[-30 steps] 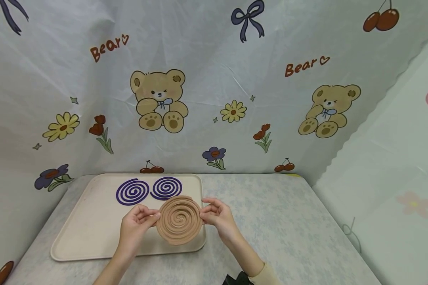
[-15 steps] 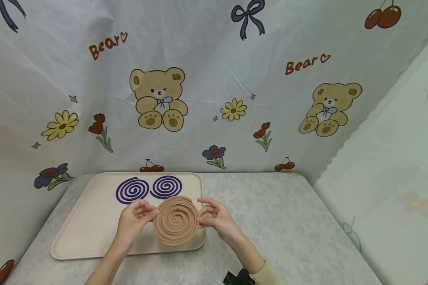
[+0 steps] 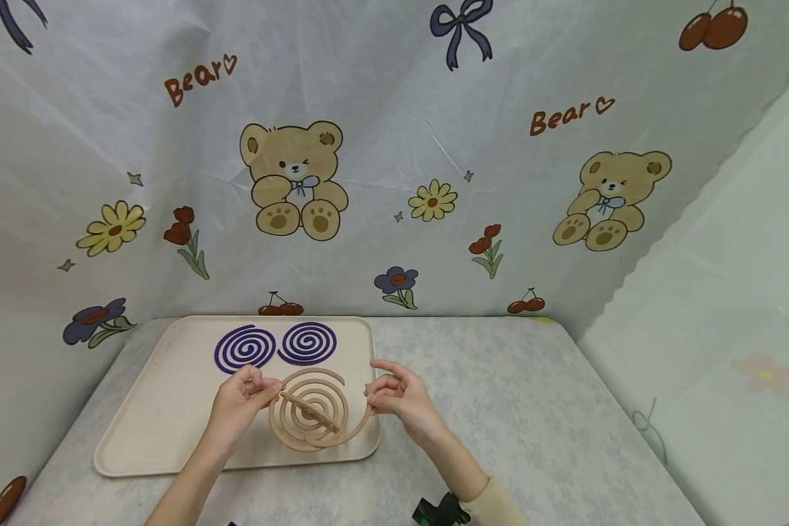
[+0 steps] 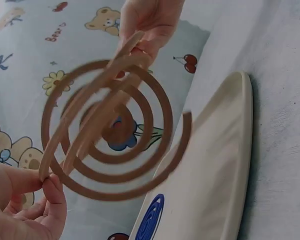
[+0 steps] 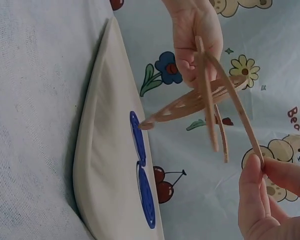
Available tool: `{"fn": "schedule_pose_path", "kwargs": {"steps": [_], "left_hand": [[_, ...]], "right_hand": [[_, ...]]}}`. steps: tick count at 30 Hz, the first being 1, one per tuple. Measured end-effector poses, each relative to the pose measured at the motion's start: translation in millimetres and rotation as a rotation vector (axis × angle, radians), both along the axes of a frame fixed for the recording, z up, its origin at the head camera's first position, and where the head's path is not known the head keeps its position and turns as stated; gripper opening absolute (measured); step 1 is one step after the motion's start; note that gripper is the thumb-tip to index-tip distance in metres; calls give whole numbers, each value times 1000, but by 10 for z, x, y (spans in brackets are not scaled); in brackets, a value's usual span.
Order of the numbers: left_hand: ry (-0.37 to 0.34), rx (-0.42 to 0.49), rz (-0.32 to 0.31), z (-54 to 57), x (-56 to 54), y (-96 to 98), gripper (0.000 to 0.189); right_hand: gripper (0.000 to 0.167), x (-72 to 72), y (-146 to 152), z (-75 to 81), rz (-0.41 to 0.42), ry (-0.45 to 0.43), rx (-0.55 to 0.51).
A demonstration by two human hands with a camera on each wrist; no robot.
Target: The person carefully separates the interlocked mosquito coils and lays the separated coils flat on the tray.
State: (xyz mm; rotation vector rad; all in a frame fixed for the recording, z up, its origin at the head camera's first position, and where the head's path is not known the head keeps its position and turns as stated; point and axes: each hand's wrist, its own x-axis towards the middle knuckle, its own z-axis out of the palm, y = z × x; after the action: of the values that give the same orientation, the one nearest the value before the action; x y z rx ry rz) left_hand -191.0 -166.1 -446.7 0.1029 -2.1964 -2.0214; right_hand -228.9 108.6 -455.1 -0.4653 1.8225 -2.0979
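Two tan mosquito coils are partly pulled apart, their rings crossing in midair over the tray's front right part. One coil (image 3: pixel 310 411) is turned nearly edge-on, with the left hand (image 3: pixel 233 409) at its upper left end, thumb and fingertips pinching it. The other coil (image 4: pixel 121 196) shows its open spiral in the left wrist view. The right hand (image 3: pixel 401 398) pinches the outer end of a tan strand, plainly seen between thumb and fingertip in the right wrist view, where the strand (image 5: pixel 242 112) slants up from that pinch to the crossing rings.
A cream tray (image 3: pixel 151 416) with a raised rim lies on the pale blue-grey table (image 3: pixel 500 409). Two purple-blue coils, one on the left (image 3: pixel 245 349) and one on the right (image 3: pixel 307 343), lie flat near its back edge. A bear-print cloth (image 3: pixel 381 146) hangs behind.
The tan coils, earlier nested as one full disc facing the head camera, have come partly apart, one swinging edge-on. The left hand has shifted slightly left; the right hand stays at much the same place.
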Motion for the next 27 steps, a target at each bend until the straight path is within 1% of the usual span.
{"fn": "schedule_pose_path", "kwargs": {"steps": [4, 9, 15, 18, 21, 27], "left_hand": [[15, 24, 22, -34, 1, 9, 27], [36, 63, 39, -19, 20, 13, 27], [80, 158, 71, -18, 43, 17, 30], [97, 199, 76, -25, 44, 11, 31], [92, 215, 78, -30, 40, 3, 32], [54, 226, 86, -22, 35, -3, 34]], "right_hand": [[61, 16, -21, -1, -2, -22, 7], [59, 18, -23, 12, -13, -49, 9], [54, 20, -32, 7, -6, -111, -8], [55, 23, -40, 7, 4, -132, -13], [55, 27, -44, 12, 9, -138, -19], [52, 33, -54, 17, 5, -138, -22]]}}
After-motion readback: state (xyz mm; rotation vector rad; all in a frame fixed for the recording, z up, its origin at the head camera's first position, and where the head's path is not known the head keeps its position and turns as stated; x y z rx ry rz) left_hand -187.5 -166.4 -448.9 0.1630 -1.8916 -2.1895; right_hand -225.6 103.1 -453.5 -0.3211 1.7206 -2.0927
